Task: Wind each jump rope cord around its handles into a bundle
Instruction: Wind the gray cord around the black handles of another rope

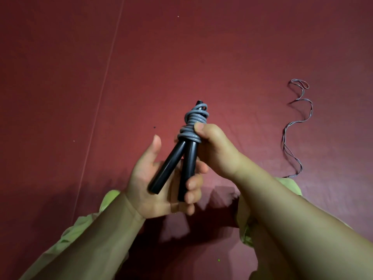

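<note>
Two black jump rope handles (177,164) are held together in the middle of the head view, their lower ends splayed apart. A grey cord (193,124) is wound in several coils around their upper ends. My left hand (161,186) cradles the lower ends, fingers curled around the right handle and thumb raised. My right hand (216,146) grips the coiled cord from the right, thumb pressing on the coils.
A second, thin cord (298,126) lies loose in wavy loops on the dark red floor mat (181,57) at the right. Light green cloth (109,197) over my legs shows under both forearms. A pale seam (101,87) runs across the mat at the left.
</note>
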